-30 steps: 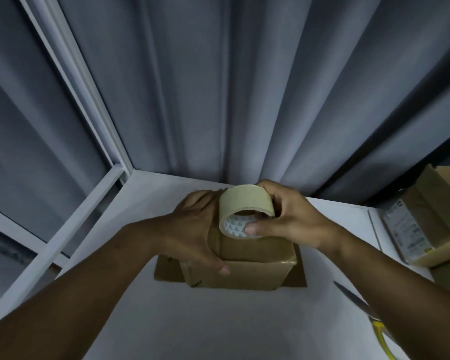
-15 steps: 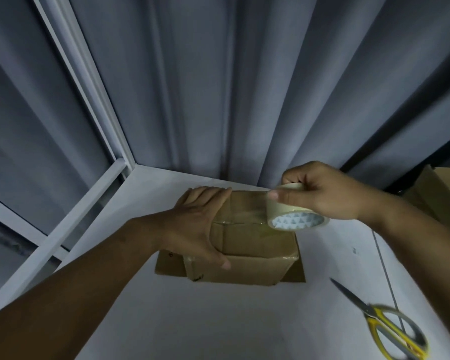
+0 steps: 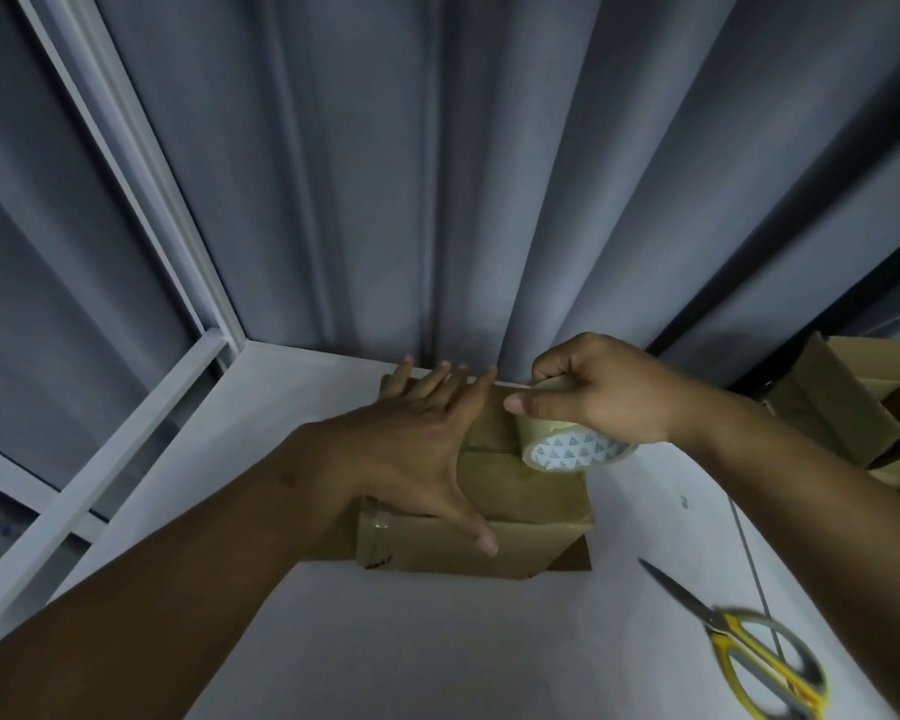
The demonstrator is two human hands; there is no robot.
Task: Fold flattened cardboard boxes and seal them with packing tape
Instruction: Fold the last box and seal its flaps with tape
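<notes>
A small brown cardboard box [image 3: 520, 496] stands on the white table [image 3: 437, 646], with its flaps folded shut on top. My left hand [image 3: 427, 444] lies flat on the box's top, fingers straight and spread toward the far edge, thumb down over the front face. My right hand [image 3: 604, 392] grips a roll of clear packing tape [image 3: 567, 444] over the box's right far corner, thumb on the roll's outer side. A strip of tape runs from the roll across the top under my left fingers. Clear tape also shows on the box's left front corner.
Yellow-handled scissors [image 3: 749, 646] lie on the table at the right front. More cardboard boxes [image 3: 842, 402] are piled at the far right. Grey curtains [image 3: 437, 174] hang just behind the table, and a white window frame [image 3: 126, 407] runs along its left.
My right hand has carried the tape roll from above the box's middle to its far right corner, drawing tape out. My left hand slid farther across the top and flattened.
</notes>
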